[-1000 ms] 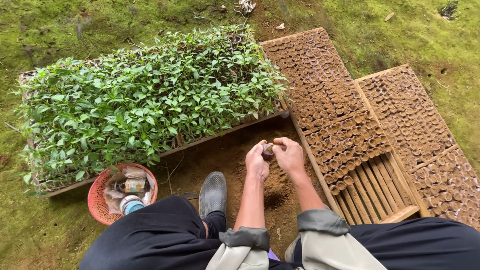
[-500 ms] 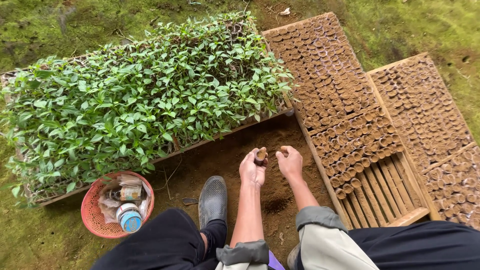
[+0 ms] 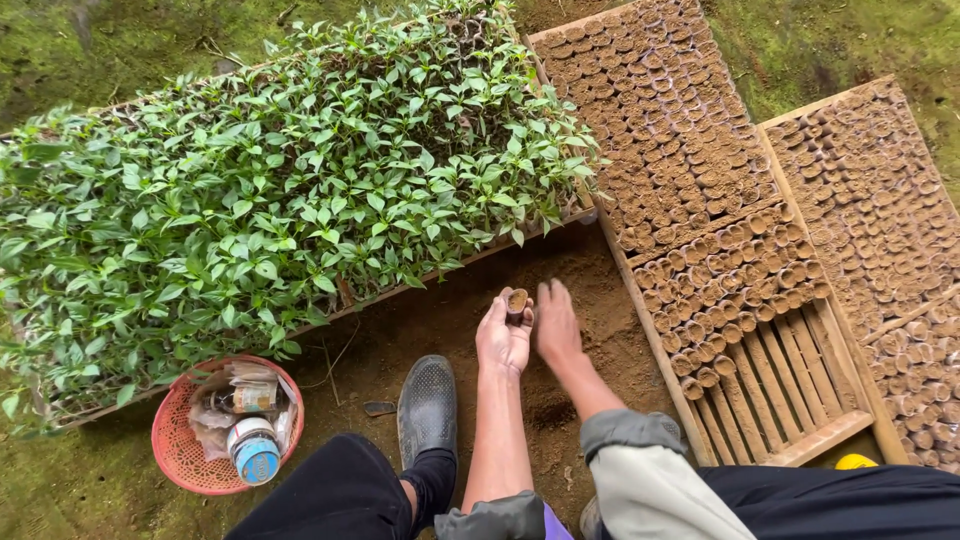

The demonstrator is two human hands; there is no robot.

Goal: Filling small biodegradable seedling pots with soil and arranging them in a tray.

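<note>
My left hand holds a small soil-filled leaf pot upright at the fingertips, above bare brown soil. My right hand sits right beside it, palm down, fingers near the pot's side. Both hands hover between a wooden tray of green seedlings on the left and a slatted wooden tray on the right, partly filled with rows of similar small pots.
A second wooden tray of pots lies at far right. A red basket with a jar and packets sits at lower left. My dark shoe rests on the soil. Mossy ground surrounds everything.
My hands have lowered slightly toward me with the small pot. My right hand has turned palm down beside it. The camera has moved closer.
</note>
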